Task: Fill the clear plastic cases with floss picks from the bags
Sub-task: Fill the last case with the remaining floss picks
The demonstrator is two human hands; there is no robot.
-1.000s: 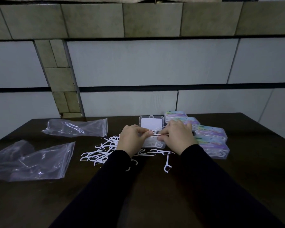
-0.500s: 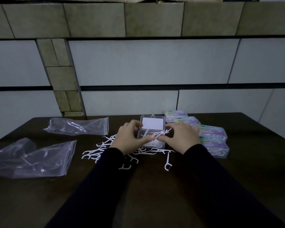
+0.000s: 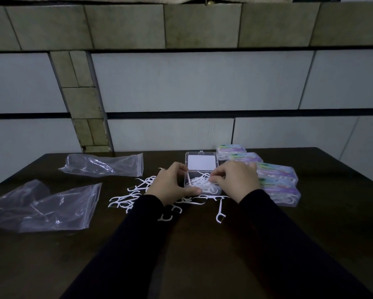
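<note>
I judged the job past halfway: four filled cases (image 3: 276,175) sat right of my fingers, my left hand (image 3: 170,185) held the open case (image 3: 202,178), my right hand (image 3: 235,180) seemingly pinched picks into it, loose picks (image 3: 129,197) remaining leftward.

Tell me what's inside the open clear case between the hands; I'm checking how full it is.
The open clear case holds a loose tangle of white floss picks. The left hand and right hand cover its sides, so the fill level is unclear.

labels on closed cases (image 3: 276,172) too blurred to read, white card in open case (image 3: 201,162) blank
</note>
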